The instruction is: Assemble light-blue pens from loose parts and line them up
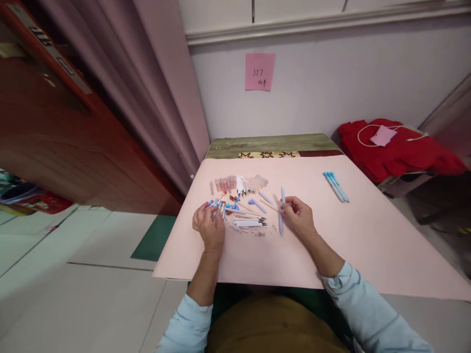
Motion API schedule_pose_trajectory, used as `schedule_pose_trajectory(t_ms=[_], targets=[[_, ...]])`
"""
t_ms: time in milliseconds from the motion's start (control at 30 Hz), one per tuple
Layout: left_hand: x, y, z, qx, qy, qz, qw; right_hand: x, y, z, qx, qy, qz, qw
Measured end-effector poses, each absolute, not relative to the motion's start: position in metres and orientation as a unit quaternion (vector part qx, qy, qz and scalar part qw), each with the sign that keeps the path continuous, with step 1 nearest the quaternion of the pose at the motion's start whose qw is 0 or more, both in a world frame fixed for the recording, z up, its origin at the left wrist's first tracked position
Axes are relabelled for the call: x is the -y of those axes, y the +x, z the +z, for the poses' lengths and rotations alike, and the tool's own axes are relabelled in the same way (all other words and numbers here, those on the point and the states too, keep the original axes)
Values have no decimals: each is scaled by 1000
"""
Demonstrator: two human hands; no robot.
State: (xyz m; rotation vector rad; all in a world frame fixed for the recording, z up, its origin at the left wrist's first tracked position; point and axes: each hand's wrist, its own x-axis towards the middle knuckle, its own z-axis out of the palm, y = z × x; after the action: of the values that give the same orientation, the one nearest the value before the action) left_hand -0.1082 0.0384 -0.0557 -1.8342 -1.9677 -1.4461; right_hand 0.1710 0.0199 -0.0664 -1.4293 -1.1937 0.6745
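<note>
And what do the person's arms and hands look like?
Both arms have wrinkly, light blue sleeves that stop before the wrists. The left hand and right hand wear no gloves. Any rings are too small to tell.

Facing you, a pale wall (pixel 324 93) carries a horizontal white rail (pixel 312 28) and, below it, a pink note (pixel 260 72) with handwriting. To your left, a mauve curtain (pixel 162 63) hangs in folds beside a reddish-brown door (pixel 55 127) whose edge bears a metal lock plate (pixel 51 50). Before you, a pink sheet (pixel 386 255) covers most of a table (pixel 272 142), leaving its green, patterned far end exposed. Light tiles (pixel 99 304) form your floor. To your right lies a heaped red cloth (pixel 415 154). Soft light falls evenly.
</note>
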Motion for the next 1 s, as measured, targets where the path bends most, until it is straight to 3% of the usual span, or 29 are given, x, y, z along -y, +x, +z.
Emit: schedule_pose_trajectory(t_ms=[467, 733, 1000], targets=[[-35, -103, -46, 605, -638, -475, 43, -14, 168, -57, 485, -603, 295, 560], [-18, -82, -30, 458, -834, -290, -100, -16, 169, -59, 489, -613, 284, 551], [-19, -73, -19, 445, -860, -222, -114, -16, 168, -62, 499, -610, 283, 547]])
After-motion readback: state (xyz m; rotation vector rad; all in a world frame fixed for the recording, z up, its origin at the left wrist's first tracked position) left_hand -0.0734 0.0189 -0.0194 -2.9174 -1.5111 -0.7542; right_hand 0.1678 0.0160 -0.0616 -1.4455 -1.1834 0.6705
